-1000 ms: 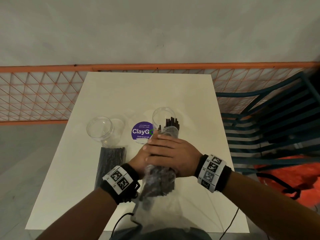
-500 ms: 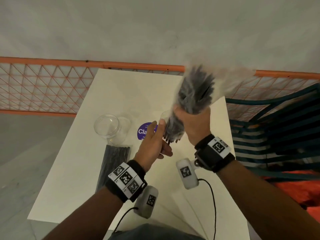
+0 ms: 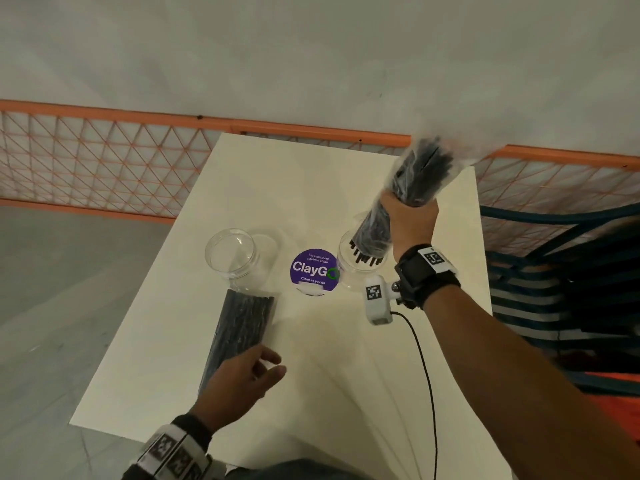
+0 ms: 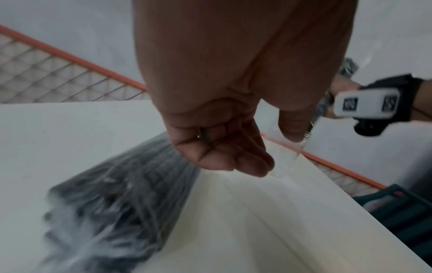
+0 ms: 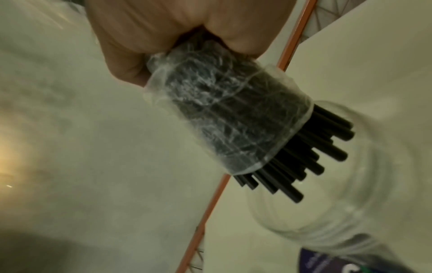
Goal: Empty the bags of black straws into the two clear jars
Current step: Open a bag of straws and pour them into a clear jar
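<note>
At the left, an empty clear jar point(image 3: 231, 251) is seen standing upright on the white table point(image 3: 166, 344), with a sealed bag of straws point(image 3: 242, 327) lying flat just in front of it. The left hand point(image 3: 242, 379) is held over the near end of that bag with its fingers point(image 4: 236, 158) loosely curled and nothing gripped; whether the bag is touched cannot be told. A purple sticker point(image 3: 313, 270) is noted between the jars. To the right, the second jar point(image 3: 360, 268) stands unsupported, and the opened bag point(image 3: 412, 181) is clenched round its middle by the right hand point(image 3: 412, 223), mouth downward, with black straw tips point(image 5: 311, 157) protruding at uneven lengths over the jar's opening. Several risks are judged from this arrangement. The bag is held at a slant, so straws may be released against the rim and scattered over the table. The light jar, steadied by no hand, may be tipped by the falling bundle or by the bag's film. The tight squeeze may cause the straws to be jammed, then dropped all at once when the grip is eased. The trailing wrist cable point(image 3: 426, 368) may be snagged.
</note>
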Tool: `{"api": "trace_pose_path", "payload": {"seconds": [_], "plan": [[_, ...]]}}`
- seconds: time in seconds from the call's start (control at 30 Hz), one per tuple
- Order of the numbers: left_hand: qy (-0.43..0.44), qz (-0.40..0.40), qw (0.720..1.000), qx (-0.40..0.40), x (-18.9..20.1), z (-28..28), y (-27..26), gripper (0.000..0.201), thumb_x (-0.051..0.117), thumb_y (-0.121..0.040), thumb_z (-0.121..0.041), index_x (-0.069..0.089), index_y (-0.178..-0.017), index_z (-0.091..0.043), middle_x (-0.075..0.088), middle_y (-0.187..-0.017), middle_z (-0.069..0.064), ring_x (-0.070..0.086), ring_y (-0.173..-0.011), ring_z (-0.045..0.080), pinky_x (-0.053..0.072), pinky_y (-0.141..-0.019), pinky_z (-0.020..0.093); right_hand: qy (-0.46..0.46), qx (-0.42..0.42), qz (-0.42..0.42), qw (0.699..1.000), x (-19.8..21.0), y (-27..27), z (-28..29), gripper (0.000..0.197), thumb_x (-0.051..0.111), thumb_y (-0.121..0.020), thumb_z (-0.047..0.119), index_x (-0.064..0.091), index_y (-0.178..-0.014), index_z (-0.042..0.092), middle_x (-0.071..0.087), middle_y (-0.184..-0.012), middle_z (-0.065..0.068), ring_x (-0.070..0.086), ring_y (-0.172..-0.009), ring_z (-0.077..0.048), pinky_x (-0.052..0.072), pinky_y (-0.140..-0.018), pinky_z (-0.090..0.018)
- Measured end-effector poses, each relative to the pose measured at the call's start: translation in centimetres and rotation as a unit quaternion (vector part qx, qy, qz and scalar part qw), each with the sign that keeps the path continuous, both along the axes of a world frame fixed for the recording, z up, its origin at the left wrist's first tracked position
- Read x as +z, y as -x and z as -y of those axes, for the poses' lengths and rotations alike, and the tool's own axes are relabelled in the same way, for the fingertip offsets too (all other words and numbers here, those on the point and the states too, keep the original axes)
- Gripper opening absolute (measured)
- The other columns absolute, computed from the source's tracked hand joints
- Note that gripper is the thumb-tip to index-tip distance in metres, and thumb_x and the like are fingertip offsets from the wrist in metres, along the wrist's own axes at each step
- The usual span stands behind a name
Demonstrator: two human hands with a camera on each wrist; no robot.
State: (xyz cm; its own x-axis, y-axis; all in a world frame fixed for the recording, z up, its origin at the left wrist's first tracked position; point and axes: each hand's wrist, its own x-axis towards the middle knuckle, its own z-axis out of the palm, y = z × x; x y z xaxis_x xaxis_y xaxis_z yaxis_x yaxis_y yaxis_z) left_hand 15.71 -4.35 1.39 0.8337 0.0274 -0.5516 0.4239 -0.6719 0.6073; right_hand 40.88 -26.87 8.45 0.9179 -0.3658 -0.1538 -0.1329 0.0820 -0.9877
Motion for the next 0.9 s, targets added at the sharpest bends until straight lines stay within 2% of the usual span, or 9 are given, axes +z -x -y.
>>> {"api": "trace_pose_path", "payload": {"seconds": [0.17,0.3,0.5,0.57,0.67,0.73,0.8,0.83,0.9], "plan": [[0.003,0.018,1.000,0.022,0.2,0.5,-0.9,0.017,0.061,-0.093,-0.045,0.061,-0.105,-0.032,0.072,-0.083,-0.001,0.070,-0.073,0.010,0.051,-0.064,0.016,0.016,0.031,-0.037,0.999,-3.1,0.3,0.3,0.052,0.081,-0.066,0.020,0.062,-0.114,0.018,0.070,-0.107,0.002,0.068,-0.099,-0.017,0.053,-0.097,-0.041],[0.015,0.067,0.998,-0.002,1.3,1.8,-3.7,0.021,0.062,-0.091,-0.048,0.062,-0.106,-0.034,0.069,-0.079,-0.006,0.067,-0.072,0.007,0.052,-0.070,0.018,0.042,0.070,-0.043,0.996,-4.3,0.7,0.3,0.046,0.084,-0.068,0.023,0.061,-0.108,0.023,0.069,-0.102,0.007,0.067,-0.098,-0.014,0.053,-0.097,-0.037],[0.008,0.089,0.995,-0.047,2.2,3.1,-5.3,0.027,0.059,-0.092,-0.050,0.060,-0.112,-0.032,0.066,-0.079,-0.009,0.066,-0.075,0.005,0.052,-0.073,0.018,0.075,0.111,-0.027,0.991,-4.8,1.4,0.8,0.070,0.087,-0.063,0.039,0.056,-0.123,0.019,0.066,-0.118,0.006,0.063,-0.108,-0.011,0.050,-0.098,-0.030],[0.007,0.083,0.995,-0.049,1.9,2.9,-4.9,0.028,0.058,-0.092,-0.050,0.060,-0.113,-0.031,0.066,-0.080,-0.010,0.066,-0.075,0.006,0.050,-0.072,0.016,0.079,0.110,-0.017,0.991,-4.8,1.2,1.2,0.062,0.085,-0.064,0.043,0.059,-0.116,0.022,0.067,-0.113,0.007,0.064,-0.106,-0.011,0.052,-0.098,-0.035],[0.006,0.075,0.996,-0.042,1.4,2.5,-4.0,0.027,0.059,-0.092,-0.049,0.061,-0.112,-0.030,0.065,-0.078,-0.010,0.066,-0.073,0.007,0.047,-0.067,0.013,0.095,0.110,-0.006,0.989,-4.6,1.0,1.7,0.039,0.082,-0.071,0.035,0.060,-0.102,0.032,0.068,-0.098,0.014,0.065,-0.096,-0.005,0.054,-0.094,-0.040],[0.006,0.069,0.997,-0.040,1.1,2.3,-3.3,0.027,0.060,-0.093,-0.047,0.061,-0.112,-0.029,0.065,-0.076,-0.009,0.066,-0.072,0.008,0.047,-0.066,0.014,0.101,0.112,-0.002,0.989,-4.3,1.0,1.9,0.036,0.083,-0.071,0.032,0.059,-0.097,0.039,0.066,-0.095,0.017,0.064,-0.094,-0.001,0.054,-0.095,-0.041],[0.002,0.064,0.997,-0.042,0.9,2.1,-2.8,0.027,0.059,-0.093,-0.047,0.061,-0.113,-0.030,0.065,-0.077,-0.010,0.065,-0.073,0.008,0.048,-0.067,0.014,0.096,0.113,0.008,0.989,-3.6,1.1,1.9,0.040,0.082,-0.071,0.033,0.057,-0.101,0.042,0.065,-0.099,0.018,0.063,-0.099,-0.003,0.051,-0.098,-0.041],[0.000,0.062,0.997,-0.041,0.9,2.1,-2.5,0.028,0.059,-0.092,-0.048,0.061,-0.113,-0.029,0.064,-0.078,-0.010,0.065,-0.073,0.007,0.048,-0.067,0.014,0.083,0.108,0.021,0.991,-3.2,1.1,2.0,0.043,0.081,-0.072,0.034,0.058,-0.108,0.039,0.065,-0.105,0.015,0.062,-0.104,-0.007,0.050,-0.100,-0.041],[0.003,0.060,0.998,-0.035,0.7,1.9,-2.2,0.028,0.060,-0.092,-0.047,0.061,-0.113,-0.029,0.064,-0.079,-0.011,0.065,-0.073,0.006,0.047,-0.067,0.013,0.061,0.092,0.060,0.992,-1.9,1.2,2.1,0.049,0.075,-0.079,0.032,0.056,-0.122,0.018,0.062,-0.117,0.006,0.058,-0.115,-0.012,0.046,-0.105,-0.042]]}}
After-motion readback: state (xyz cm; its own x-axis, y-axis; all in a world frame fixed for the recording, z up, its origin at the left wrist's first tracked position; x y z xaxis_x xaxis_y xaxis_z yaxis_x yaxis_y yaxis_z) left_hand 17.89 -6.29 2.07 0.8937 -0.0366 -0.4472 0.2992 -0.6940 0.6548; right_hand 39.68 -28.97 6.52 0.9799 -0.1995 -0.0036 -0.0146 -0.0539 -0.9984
